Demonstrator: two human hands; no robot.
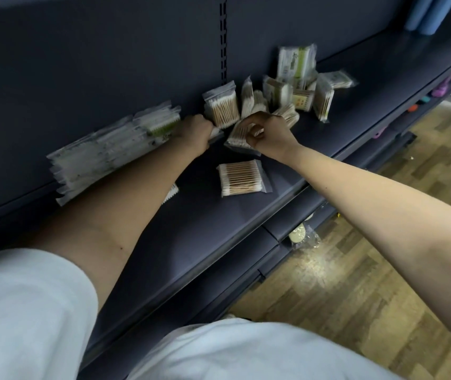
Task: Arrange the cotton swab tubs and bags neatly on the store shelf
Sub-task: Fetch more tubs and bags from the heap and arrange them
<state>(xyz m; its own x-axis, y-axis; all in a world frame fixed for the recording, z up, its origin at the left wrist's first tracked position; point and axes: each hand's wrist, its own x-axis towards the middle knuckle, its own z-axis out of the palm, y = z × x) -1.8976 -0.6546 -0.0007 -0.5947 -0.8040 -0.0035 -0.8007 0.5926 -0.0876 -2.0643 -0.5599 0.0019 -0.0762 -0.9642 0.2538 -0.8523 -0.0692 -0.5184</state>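
1. Head camera showed our right hand (271, 133) with its fingers curled round a tilted bag of wooden-stick swabs (239, 137), pinching it by its near upper edge. The bag hung below and to the left of the knuckles, and its far corner touched or sat just above the shelf (219, 229).
2. Our left hand (197, 130) was curled at the end of the row of white swab bags (109, 152), just beside the upright bag (223, 109). Blur kept us from telling whether it held anything.
3. We judged the main risk to be the thin edge grip. The slick plastic could slide out of the pinch, and the bag could drop onto the flat bag (242, 178) lying nearer the shelf front.
4. We also judged that our left forearm, lying along the row, could drag or topple those bags if it pulled back carelessly.
5. The loose heap of bags (298, 89) behind the right hand was propped bag against bag, so a knock from the knuckles could have scattered it further.
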